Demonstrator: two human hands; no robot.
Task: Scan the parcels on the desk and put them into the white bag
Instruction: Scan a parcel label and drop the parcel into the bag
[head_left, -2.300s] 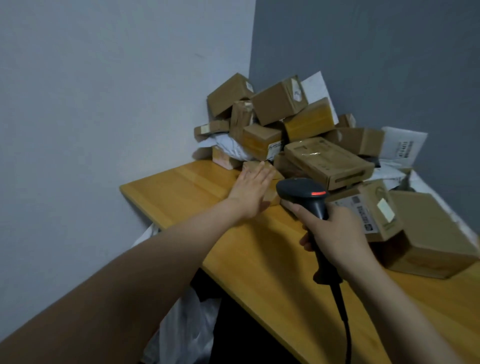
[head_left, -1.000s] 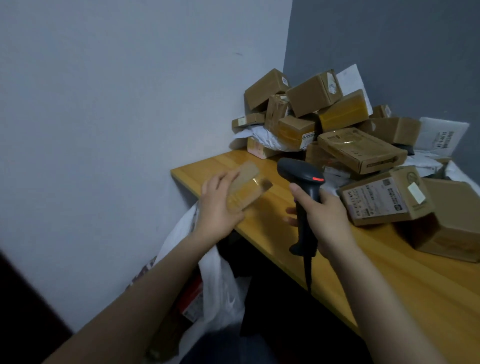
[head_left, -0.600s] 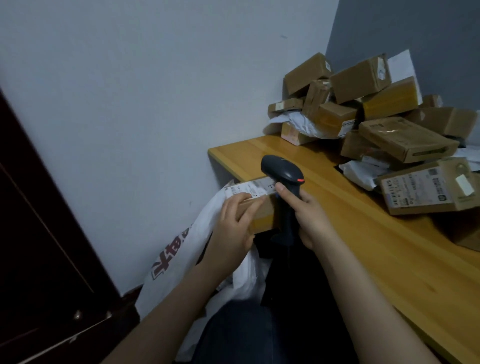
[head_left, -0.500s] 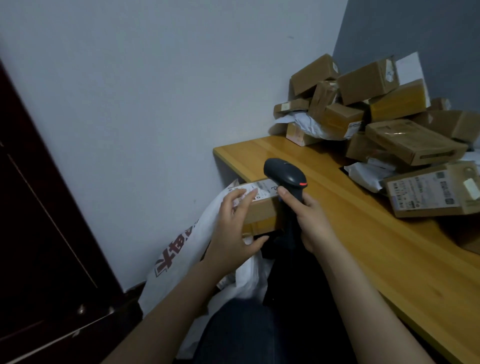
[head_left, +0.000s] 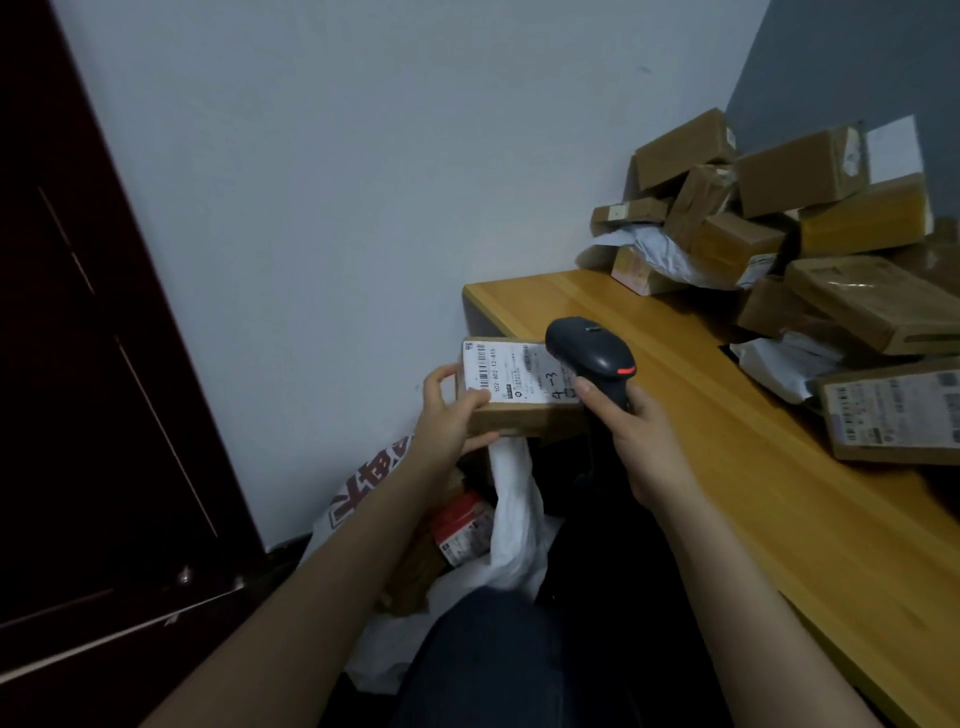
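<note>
My left hand (head_left: 451, 415) grips a small cardboard parcel (head_left: 519, 415) by its left end, white barcode label facing up, held off the desk's left edge above the white bag (head_left: 514, 525). My right hand (head_left: 631, 441) grips the handle of a black barcode scanner (head_left: 589, 351), whose head hangs over the parcel's right end. The bag stands open on the floor below, with red print on its side and several parcels inside. A heap of cardboard parcels (head_left: 779, 223) fills the desk's far corner.
The wooden desk (head_left: 727, 467) runs along my right. A labelled box (head_left: 893, 410) and a white mailer (head_left: 779, 364) lie near the heap. A dark door (head_left: 78, 364) stands at the left. My dark-trousered knee (head_left: 493, 660) is below, next to the bag.
My left hand took a small parcel off the desk, carried it left past the desk edge and turned its label up. The scanner followed and now sits over the label.
</note>
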